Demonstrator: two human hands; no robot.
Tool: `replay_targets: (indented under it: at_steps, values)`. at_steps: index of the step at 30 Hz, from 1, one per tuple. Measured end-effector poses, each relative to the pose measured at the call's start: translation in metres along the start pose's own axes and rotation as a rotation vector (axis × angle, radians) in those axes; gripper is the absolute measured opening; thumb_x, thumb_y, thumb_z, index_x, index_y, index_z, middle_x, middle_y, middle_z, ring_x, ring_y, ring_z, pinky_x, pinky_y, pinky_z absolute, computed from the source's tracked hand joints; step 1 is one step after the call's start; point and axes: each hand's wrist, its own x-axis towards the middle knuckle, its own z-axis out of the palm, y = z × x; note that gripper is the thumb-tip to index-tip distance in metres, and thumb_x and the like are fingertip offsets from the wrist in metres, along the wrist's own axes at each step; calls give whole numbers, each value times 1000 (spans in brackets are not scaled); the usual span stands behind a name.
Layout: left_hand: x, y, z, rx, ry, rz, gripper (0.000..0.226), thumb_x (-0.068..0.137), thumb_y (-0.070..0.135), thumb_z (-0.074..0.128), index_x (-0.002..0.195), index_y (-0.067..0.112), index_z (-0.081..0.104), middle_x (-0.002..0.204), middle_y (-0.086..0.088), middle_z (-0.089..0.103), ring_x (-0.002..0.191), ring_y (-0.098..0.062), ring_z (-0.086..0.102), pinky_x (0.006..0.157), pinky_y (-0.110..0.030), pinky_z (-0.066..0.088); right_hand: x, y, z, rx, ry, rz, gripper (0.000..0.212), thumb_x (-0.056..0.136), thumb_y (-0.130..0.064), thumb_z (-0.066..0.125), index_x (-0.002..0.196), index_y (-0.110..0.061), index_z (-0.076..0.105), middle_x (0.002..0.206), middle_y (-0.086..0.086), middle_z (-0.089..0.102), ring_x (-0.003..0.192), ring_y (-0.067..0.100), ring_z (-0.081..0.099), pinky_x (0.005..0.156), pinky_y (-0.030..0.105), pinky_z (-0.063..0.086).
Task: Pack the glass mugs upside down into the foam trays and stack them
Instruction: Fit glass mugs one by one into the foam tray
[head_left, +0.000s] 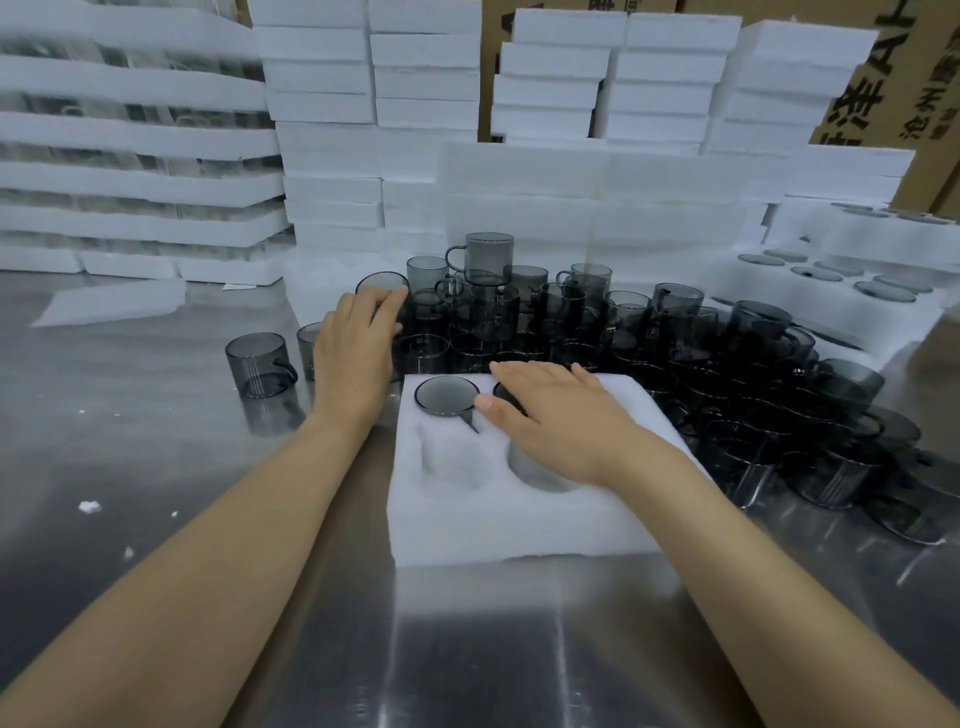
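Steel table (156, 467): right fingers (519, 371) flat on foam tray (467, 519); left fingers (384, 299) grip (smoky) mug (382, 280).

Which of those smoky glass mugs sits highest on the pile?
The glass mug with its handle pointing left, at the back of the heap: it stands on top of other mugs, above all the rest.

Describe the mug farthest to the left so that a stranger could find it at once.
Start at the steel table and find the white foam tray under the right hand. Go left past the left hand: the leftmost mug stands on bare steel, outside the big pile of mugs, with its handle toward that hand.
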Motion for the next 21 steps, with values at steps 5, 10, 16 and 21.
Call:
replay_targets:
  at_steps: [5, 10, 16, 21]
  values:
    - [3, 12, -19, -49, 296, 119, 34, 85, -6, 64, 115, 9, 70, 94, -8, 68, 76, -27, 55, 59, -36, 41, 1, 1, -2, 220, 183, -17, 48, 100, -45, 35, 143, -25, 41, 150, -8, 37, 138, 13, 33, 117, 34, 22]
    - [10, 30, -49, -153, 393, 271, 25, 85, 1, 70, 106, 12, 75, 89, -3, 71, 79, -17, 50, 64, -31, 35, -4, -6, -8, 718, 520, -72, 37, 96, -14, 54, 132, -18, 54, 131, -5, 52, 89, -4, 57, 76, 5, 42]
    - [4, 60, -63, -204, 300, 528, 18, 83, 0, 74, 96, 13, 76, 88, 1, 73, 75, -23, 64, 62, -31, 37, -7, -10, -11, 1050, 453, -183, 52, 96, -20, 56, 145, -20, 38, 140, 1, 47, 111, 10, 60, 92, 27, 52]
    - [1, 59, -64, -261, 234, 565, 14, 90, -1, 65, 94, 8, 75, 97, -4, 72, 81, -22, 63, 65, -30, 39, -5, -10, -12, 1088, 520, -117, 32, 92, -30, 60, 122, -25, 51, 123, -7, 59, 95, 7, 67, 89, 36, 55]
